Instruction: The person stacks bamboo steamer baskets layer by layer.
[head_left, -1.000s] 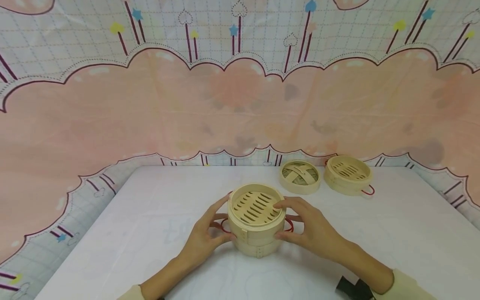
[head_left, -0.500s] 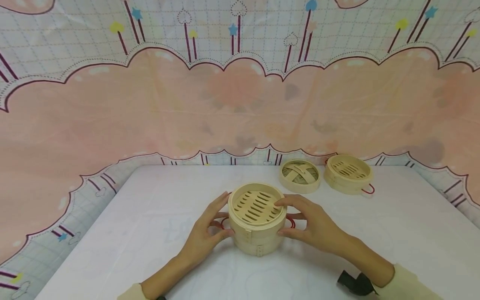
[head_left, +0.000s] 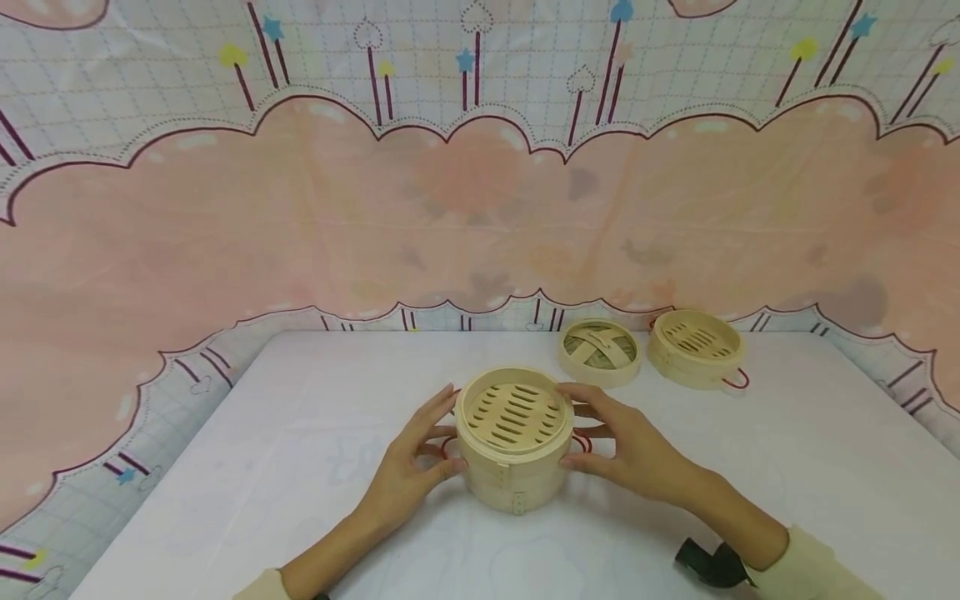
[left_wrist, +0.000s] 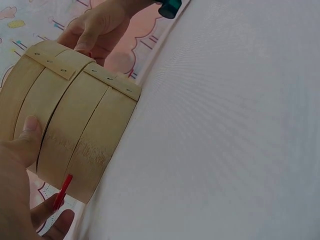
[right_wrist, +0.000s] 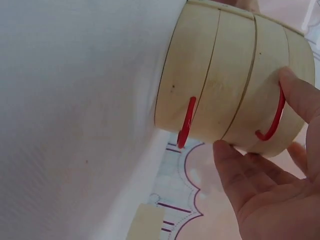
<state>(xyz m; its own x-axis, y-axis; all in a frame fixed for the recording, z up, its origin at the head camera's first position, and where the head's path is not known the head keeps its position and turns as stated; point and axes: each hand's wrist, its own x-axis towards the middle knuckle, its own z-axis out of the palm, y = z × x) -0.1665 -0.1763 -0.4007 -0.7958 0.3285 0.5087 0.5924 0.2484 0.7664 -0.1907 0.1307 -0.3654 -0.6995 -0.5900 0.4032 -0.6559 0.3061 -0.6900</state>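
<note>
Two round bamboo steamer baskets stand stacked on the white table. Both hands hold the upper basket, whose slatted floor faces up. On its left side my left hand has the thumb at the front wall and fingers farther back. My right hand grips the opposite side, an index fingertip at the rim. Beneath sits the lower basket, resting on the tabletop. In the left wrist view, the stapled seam strips of the two baskets are out of line. Red loop handles show at the sides.
Behind the stack, a woven bamboo lid lies toward the back edge. Right of it is another steamer basket with red handles. A black object is by the right sleeve. A patterned cloth hangs behind the table.
The upper basket has turned slightly, its front seam strip shifting right toward the lower one's strip. My right index fingertip has moved back along the rim. The left hand has barely moved.
</note>
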